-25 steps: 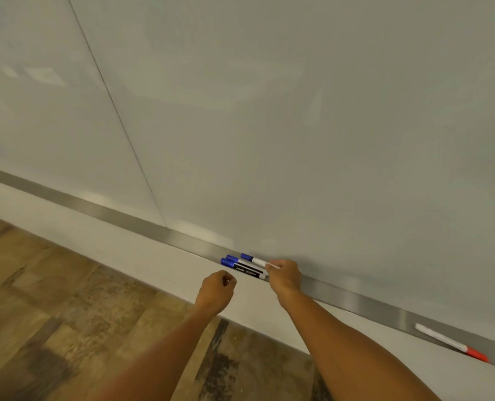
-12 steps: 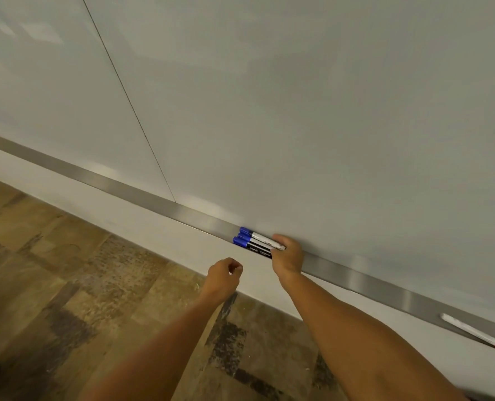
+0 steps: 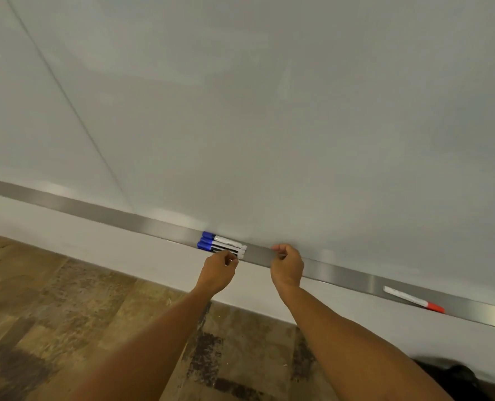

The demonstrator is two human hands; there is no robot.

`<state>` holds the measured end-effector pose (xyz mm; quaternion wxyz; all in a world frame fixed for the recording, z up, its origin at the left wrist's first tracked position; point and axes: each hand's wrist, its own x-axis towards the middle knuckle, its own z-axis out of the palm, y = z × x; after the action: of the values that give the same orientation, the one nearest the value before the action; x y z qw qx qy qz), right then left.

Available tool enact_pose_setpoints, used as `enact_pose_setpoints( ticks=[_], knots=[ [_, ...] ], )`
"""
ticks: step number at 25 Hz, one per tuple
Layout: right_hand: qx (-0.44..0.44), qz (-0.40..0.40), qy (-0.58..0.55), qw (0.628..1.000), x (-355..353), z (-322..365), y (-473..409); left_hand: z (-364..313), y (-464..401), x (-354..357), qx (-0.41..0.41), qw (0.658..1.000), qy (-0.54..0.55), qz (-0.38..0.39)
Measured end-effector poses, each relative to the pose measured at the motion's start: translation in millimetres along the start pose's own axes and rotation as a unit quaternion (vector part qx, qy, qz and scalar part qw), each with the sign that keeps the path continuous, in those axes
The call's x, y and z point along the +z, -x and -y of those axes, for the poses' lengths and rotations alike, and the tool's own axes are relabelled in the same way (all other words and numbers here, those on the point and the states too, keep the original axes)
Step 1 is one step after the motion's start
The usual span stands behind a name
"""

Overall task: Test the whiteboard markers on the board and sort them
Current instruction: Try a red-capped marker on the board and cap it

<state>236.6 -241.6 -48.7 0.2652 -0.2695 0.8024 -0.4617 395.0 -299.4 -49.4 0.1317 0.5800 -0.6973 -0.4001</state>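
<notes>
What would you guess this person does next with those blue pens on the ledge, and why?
Probably the left hand closes on the nearest of the three blue-capped markers and lifts it off the metal ledge. Its curled fingers sit right at that marker's end, all three are capped, and the whiteboard above shows no test strokes. The right hand rests beside them, apparently holding nothing.

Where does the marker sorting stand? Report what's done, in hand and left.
Done, apparently: three blue-capped markers lie grouped on the metal ledge. In hand: the left hand reaches their near end, fingers curled; whether it grips one is unclear. The right hand holds nothing visible. Left: the red-capped marker lies apart, and the whiteboard shows no test strokes.
</notes>
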Motion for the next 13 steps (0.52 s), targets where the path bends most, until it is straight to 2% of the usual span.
enact_pose_setpoints(
  ticks=[4, 8, 11, 13],
  knots=[
    [-0.064, -0.028, 0.055, 0.996, -79.6, -28.8, -8.1, -60.3, -4.3, 37.9, 0.063, 0.996, 0.005, 0.056],
    [-0.048, -0.099, 0.112, 0.988, -162.6, -64.1, -26.1, -124.2, 2.8, 89.7, 0.121, 0.987, -0.001, 0.109],
    [-0.041, -0.119, 0.214, 0.969, -218.9, -83.6, -37.0, -161.9, 15.8, 128.9, 0.137, 0.982, -0.005, 0.13],
    [-0.037, -0.085, 0.32, 0.943, -244.9, -96.4, -40.9, -177.0, 25.3, 150.2, 0.139, 0.98, -0.011, 0.139]
  ],
)
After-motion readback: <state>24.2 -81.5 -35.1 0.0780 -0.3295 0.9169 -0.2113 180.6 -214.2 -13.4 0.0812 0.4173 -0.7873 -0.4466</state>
